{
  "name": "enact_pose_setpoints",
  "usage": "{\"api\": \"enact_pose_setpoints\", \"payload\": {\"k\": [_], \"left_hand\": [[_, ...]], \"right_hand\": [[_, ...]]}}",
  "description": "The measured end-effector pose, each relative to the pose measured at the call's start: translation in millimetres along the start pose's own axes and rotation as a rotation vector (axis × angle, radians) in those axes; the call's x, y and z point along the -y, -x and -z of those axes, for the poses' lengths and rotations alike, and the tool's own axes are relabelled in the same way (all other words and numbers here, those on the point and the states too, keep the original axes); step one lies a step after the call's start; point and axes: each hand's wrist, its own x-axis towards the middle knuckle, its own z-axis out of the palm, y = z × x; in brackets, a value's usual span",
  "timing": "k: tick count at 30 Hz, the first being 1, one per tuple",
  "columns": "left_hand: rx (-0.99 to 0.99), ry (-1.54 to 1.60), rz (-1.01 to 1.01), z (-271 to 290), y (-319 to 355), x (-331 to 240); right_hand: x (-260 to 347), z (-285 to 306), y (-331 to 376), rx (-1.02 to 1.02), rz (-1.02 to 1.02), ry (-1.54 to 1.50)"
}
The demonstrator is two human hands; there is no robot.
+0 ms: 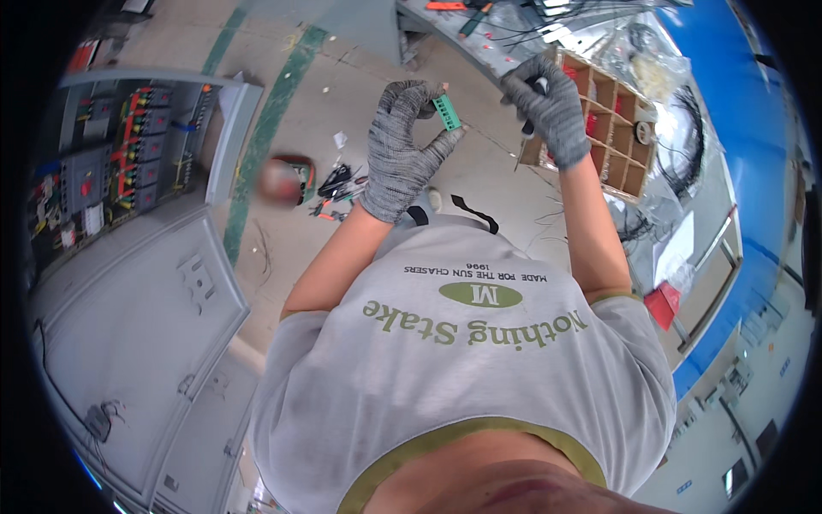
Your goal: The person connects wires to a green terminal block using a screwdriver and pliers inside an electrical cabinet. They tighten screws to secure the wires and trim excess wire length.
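Grey knitted gloves cover both my hands. My left hand (401, 150) is closed on a small green terminal block (446, 112), pinched at its ends between thumb and fingertips, its row of dark openings showing. To the right and apart from it, my right hand (548, 107) is wrapped round a screwdriver (528, 128) with a dark handle. Its thin shaft points down toward my body, and the fingers hide part of the handle. Just beside my right hand stands a cardboard box (604, 120) divided into compartments, with small red parts in some of them.
An electrical cabinet (128, 154) with wired breakers stands open on the left. Tools and cables (339, 190) lie on the floor beside a blurred red-and-green container (291, 180). The workbench (479, 43) holds cutters, wires and plastic bags. Black cable coils (685, 146) lie beyond the box.
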Motion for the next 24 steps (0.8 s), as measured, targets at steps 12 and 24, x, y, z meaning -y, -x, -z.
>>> {"api": "enact_pose_setpoints", "payload": {"k": [12, 24], "left_hand": [[0.196, 0.118, -0.183, -28.6, -60.4, -19.3], [0.231, 0.066, -0.266, -53.0, -71.4, -49.8]], "right_hand": [[53.7, 2.1, 64.1, -0.166, 0.288, 0.05], [61.6, 37.8, 72.6, -0.21, 0.442, 0.363]]}}
